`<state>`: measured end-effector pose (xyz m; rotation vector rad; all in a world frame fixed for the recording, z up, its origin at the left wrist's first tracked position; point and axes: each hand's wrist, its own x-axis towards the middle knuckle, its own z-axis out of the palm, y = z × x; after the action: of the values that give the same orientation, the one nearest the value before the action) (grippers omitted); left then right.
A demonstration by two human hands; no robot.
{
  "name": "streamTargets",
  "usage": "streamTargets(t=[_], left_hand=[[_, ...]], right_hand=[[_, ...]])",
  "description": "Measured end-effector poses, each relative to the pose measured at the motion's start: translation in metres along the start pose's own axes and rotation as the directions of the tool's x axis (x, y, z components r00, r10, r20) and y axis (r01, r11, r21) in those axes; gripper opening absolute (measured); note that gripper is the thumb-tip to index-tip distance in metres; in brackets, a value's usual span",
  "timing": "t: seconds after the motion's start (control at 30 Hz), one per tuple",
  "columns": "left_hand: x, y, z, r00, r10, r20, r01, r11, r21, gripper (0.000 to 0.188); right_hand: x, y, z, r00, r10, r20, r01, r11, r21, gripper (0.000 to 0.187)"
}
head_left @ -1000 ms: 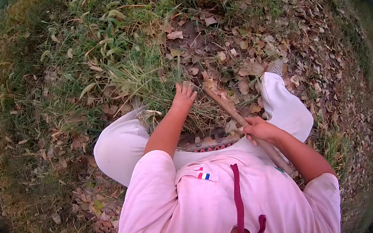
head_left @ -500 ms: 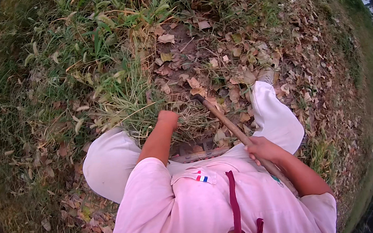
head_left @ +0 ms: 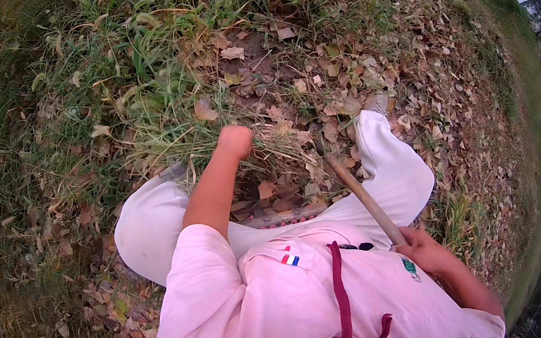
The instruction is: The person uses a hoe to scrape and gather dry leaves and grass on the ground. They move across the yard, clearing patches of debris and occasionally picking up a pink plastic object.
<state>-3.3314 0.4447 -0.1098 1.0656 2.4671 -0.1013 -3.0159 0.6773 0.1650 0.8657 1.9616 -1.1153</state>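
My left hand point(head_left: 236, 141) is closed round a bunch of long grass point(head_left: 182, 140), its blades spreading out to both sides of the fist. In my right hand point(head_left: 423, 247) is a long-handled tool with a brown wooden handle point(head_left: 362, 194), gripped near its rear end by my right hip. The handle slants forward and left to a dark metal end point(head_left: 320, 146) among the cut-looking stalks right of my left fist. Whatever blade it carries is hidden in the grass and leaves, so its exact kind does not show.
My bent legs in pale trousers point(head_left: 396, 164) spread to either side. Between them lies a low wooden bar point(head_left: 285, 217) with red along its edge. Tall green grass point(head_left: 148, 54) grows ahead and left; dry leaves point(head_left: 437, 67) cover the ground on the right.
My left hand has moved slightly forward, with the grass now bunched at it. My right hand has drawn back toward my hip, pulling the tool back and its head rightward.
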Motion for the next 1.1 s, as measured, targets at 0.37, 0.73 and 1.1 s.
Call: streamTargets(t=[0.37, 0.73, 1.1], left_hand=[[-0.006, -0.056, -0.113, 0.756, -0.463, -0.464, 0.236, 0.852, -0.467, 0.024], [-0.067, -0.108, -0.177, 0.676, -0.434, -0.596, 0.356, 0.9, -0.251, 0.029], [-0.101, -0.094, -0.125, 0.873, -0.269, -0.407, 0.291, 0.957, -0.008, 0.022]], right_hand=[[-0.083, -0.072, -0.031, 0.978, 0.046, -0.201, 0.001, 0.974, 0.227, 0.051], [0.033, -0.033, 0.02, 0.979, -0.12, -0.167, 0.199, 0.755, 0.624, 0.035], [0.027, -0.103, 0.009, 0.955, -0.271, -0.121, 0.273, 0.641, 0.718, 0.027]])
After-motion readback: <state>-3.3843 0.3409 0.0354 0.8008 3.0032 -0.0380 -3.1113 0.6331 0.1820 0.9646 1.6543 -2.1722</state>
